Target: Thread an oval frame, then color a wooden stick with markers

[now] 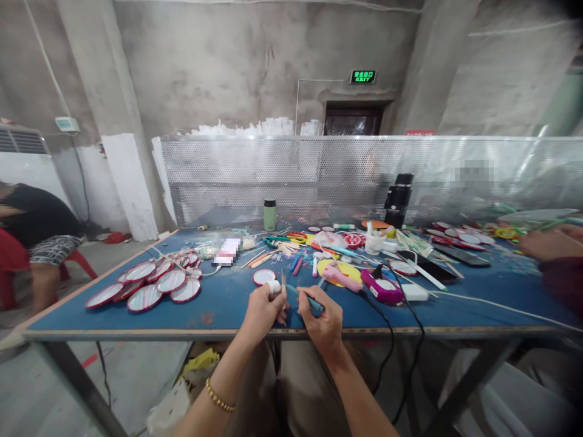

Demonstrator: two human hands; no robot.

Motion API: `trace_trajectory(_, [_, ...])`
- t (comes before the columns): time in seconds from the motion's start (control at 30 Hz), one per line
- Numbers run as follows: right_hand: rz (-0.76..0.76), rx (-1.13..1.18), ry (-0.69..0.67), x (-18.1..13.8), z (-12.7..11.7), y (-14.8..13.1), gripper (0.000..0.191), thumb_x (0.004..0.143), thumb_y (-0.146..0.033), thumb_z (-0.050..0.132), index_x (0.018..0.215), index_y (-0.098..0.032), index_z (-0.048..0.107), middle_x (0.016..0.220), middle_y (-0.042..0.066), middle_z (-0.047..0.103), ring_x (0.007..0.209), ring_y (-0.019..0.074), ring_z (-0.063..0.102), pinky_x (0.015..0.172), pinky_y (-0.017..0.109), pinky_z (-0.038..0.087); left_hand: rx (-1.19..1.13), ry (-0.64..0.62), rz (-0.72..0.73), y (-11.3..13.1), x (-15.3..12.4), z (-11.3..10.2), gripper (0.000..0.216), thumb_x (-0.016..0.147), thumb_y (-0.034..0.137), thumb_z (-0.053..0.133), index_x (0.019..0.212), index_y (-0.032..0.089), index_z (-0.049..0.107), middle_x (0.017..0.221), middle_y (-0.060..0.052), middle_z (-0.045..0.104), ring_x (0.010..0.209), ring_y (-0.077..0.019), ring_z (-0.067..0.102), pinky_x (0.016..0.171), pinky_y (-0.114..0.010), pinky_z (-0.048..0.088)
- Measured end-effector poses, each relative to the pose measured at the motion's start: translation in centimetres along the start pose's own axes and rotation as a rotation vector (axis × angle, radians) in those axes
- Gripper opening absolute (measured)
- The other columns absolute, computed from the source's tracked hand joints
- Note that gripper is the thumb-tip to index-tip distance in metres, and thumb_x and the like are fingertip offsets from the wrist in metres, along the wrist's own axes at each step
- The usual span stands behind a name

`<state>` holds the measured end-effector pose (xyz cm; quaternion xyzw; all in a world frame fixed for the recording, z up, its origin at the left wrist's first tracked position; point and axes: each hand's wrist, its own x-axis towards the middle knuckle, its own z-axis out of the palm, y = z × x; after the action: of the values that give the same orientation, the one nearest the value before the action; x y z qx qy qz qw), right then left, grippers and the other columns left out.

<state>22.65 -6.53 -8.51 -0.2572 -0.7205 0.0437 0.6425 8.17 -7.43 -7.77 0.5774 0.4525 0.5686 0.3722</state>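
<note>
Above the front edge of the blue table, my left hand [263,311] is closed, with a small white rounded piece [274,286] at its fingertips. A thin tan strip [283,281] stands upright beside that piece; its lower end is hidden by the fingers. My right hand [324,320] is wrapped round a teal pen-shaped stick [315,304], which points left toward the left hand. Just behind the hands lies a round white disc with a red rim [264,277]. Purple and pink sticks [297,266] lie farther back.
Several red-rimmed discs [144,297] are heaped at left near a phone [228,250]. A pink glue gun [341,277] rests on a yellow disc, beside a purple device [381,287] with black cables. A green tumbler [269,215] and black flask [399,200] stand behind. Another person's arm [562,267] reaches in at right.
</note>
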Motion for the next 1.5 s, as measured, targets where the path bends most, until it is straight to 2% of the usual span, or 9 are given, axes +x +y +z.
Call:
trace_trajectory(0.27, [-0.005,-0.011,0.046,0.00,0.00,-0.03,0.013,0.094,-0.019,0.055,0.089,-0.020,0.067,0.073,0.002,0.068,0.064,0.0137,0.064,0.066,0.026,0.053,-0.003,0.002,-0.002,0.02,0.02,0.00,0.020,0.077,0.035,0.063,0.068,0.019,0.055,0.053,0.003,0.062,0.037,-0.0118,0.055,0.038,-0.021,0.045])
trace_trajectory(0.83, [-0.027,-0.014,0.013,0.06,0.05,-0.15,0.013,0.093,-0.016,0.055,0.090,-0.020,0.067,0.072,0.001,0.067,0.065,0.0127,0.063,0.066,0.025,0.052,-0.004,0.010,-0.002,0.06,0.01,0.06,0.022,0.078,0.037,0.063,0.067,0.019,0.056,0.053,0.002,0.061,0.037,-0.0117,0.055,0.038,-0.021,0.045])
trace_trajectory(1.03, [-0.021,-0.006,0.053,0.03,0.05,-0.05,0.012,0.094,-0.019,0.055,0.090,-0.020,0.067,0.072,0.002,0.067,0.064,0.0139,0.063,0.066,0.026,0.053,0.009,0.006,0.001,-0.13,0.06,0.01,0.022,0.079,0.036,0.062,0.066,0.019,0.056,0.053,0.002,0.062,0.038,-0.0121,0.056,0.039,-0.021,0.046])
trace_trajectory(1.2, [-0.019,-0.001,0.006,0.04,0.10,-0.06,0.012,0.093,-0.017,0.056,0.091,-0.020,0.067,0.071,0.000,0.066,0.063,0.0129,0.062,0.065,0.025,0.051,0.010,0.012,0.002,-0.17,0.07,-0.01,0.021,0.079,0.037,0.062,0.069,0.019,0.056,0.056,0.002,0.063,0.039,-0.0125,0.056,0.038,-0.022,0.047])
trace_trajectory(1.5, [-0.017,0.000,0.050,-0.07,0.08,0.01,0.012,0.092,-0.015,0.056,0.089,-0.020,0.067,0.073,0.002,0.067,0.065,0.0137,0.064,0.067,0.025,0.052,0.014,-0.001,-0.001,-0.14,0.03,-0.08,0.017,0.079,0.032,0.059,0.069,0.019,0.056,0.056,0.002,0.063,0.039,-0.0124,0.056,0.038,-0.022,0.047])
